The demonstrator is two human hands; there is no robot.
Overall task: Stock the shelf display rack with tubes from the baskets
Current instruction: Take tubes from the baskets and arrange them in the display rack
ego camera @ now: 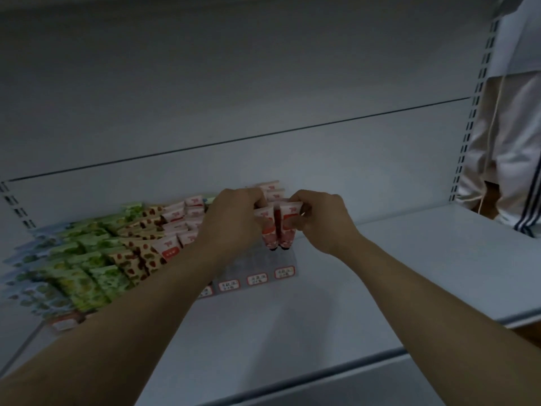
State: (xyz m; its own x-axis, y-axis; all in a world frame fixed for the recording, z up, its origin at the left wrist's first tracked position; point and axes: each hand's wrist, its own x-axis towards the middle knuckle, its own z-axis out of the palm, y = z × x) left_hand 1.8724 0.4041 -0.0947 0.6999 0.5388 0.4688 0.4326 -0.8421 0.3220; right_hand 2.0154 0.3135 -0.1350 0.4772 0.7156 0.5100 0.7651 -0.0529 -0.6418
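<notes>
Between the two outstretched hands, two red-and-white plastic tubes (270, 233) hang caps-down, touching, just above the clear plastic display rack (257, 263). The left hand (234, 219) grips one tube's flat end and the right hand (322, 222) pinches the other's. Both forearms reach forward over the white metal shelf (409, 273).

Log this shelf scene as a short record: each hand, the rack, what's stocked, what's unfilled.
left grip: left hand holds a pink-and-white plastic tube, cap down
right grip: right hand holds a second pink-and-white tube beside the first
rack: clear plastic display rack on the white metal shelf
stocked: rows of green printed tubes and spotted yellow tubes
unfilled: front slots behind the red-bordered price labels
</notes>
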